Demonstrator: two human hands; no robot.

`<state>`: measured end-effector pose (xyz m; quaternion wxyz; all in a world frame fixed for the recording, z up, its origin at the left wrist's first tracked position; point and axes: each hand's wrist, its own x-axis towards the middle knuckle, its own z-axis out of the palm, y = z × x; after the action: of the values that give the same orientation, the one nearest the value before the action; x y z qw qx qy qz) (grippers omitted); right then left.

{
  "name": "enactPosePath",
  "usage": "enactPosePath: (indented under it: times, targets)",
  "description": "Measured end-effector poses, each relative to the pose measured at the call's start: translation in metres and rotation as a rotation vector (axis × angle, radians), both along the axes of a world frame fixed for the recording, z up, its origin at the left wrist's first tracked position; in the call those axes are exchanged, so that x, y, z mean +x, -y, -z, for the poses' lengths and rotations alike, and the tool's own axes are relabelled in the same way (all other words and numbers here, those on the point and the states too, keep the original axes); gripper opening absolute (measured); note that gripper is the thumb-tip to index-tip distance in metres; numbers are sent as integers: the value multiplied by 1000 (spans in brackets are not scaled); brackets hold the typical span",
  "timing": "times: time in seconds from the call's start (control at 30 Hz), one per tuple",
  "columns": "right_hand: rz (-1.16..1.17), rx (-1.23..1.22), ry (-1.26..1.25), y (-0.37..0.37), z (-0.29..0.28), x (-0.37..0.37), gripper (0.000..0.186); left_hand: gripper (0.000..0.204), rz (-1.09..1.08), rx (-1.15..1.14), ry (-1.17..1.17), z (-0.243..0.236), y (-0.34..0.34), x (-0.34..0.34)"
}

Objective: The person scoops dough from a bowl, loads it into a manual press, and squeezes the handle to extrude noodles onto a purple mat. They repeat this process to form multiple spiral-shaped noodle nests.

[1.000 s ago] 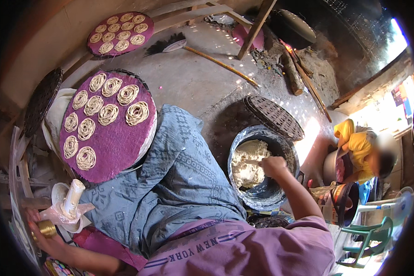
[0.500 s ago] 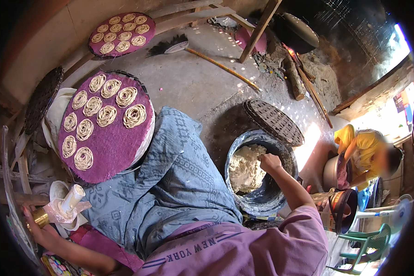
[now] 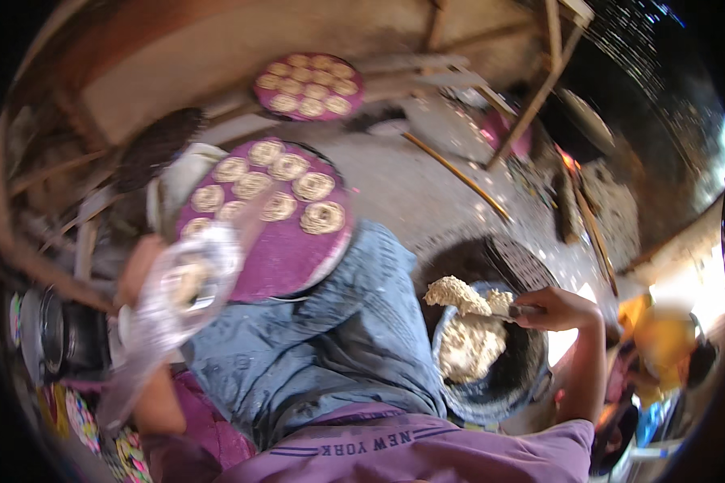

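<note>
My right hand (image 3: 556, 309) grips the handle of a utensil (image 3: 525, 310), its far end heaped with pale sticky dough (image 3: 459, 296). This is held above a dark tub (image 3: 532, 374) with more of the dough (image 3: 467, 350) inside. My left hand (image 3: 139, 270) is raised and blurred by motion, closed behind a pale, see-through, sheet-like thing (image 3: 205, 262) whose kind I cannot make out. Right behind that lies a round purple cloth-covered tray (image 3: 274, 262) bearing several coiled noodle-like dough nests (image 3: 323, 217). The sheet covers part of the tray's left side.
Farther back, a second purple tray (image 3: 264, 98) carries several dough nests. A woven lid (image 3: 522, 262) leans behind the tub. A stick (image 3: 457, 177) lies on the floor; burning logs (image 3: 570, 201) sit under a large pot (image 3: 584, 125). At right, a person in yellow (image 3: 660, 334) sits nearby.
My right hand has risen out of the tub with a dough-laden utensil. My left hand has moved up and inward from the lower left, bringing the see-through thing before the tray. The view has shifted.
</note>
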<state>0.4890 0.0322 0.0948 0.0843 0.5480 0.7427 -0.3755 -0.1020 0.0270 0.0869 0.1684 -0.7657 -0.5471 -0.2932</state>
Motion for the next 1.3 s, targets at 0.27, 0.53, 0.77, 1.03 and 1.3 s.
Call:
enactPosePath:
  times: [0.27, 0.53, 0.77, 1.03, 1.3]
  targets:
    - [-378, -534, -612, -84, -61, -178, 48, 33, 176, 70, 22, -6, -24, 50]
    - [-888, 1101, 13, -66, -101, -293, 22, 27, -136, -11, 66, -10, 0, 33]
    - [-1028, 1579, 12, -17, -69, -334, 36, 48, -88, -123, 112, 1, 32, 7]
    - [-873, 1473, -10, -24, -119, -319, 42, 32, -379, -30, 226, 4, 44, -21]
    - [-1112, 1405, -107, -21, -106, -364, 16, 46, -225, 16, 172, -3, 47, 4]
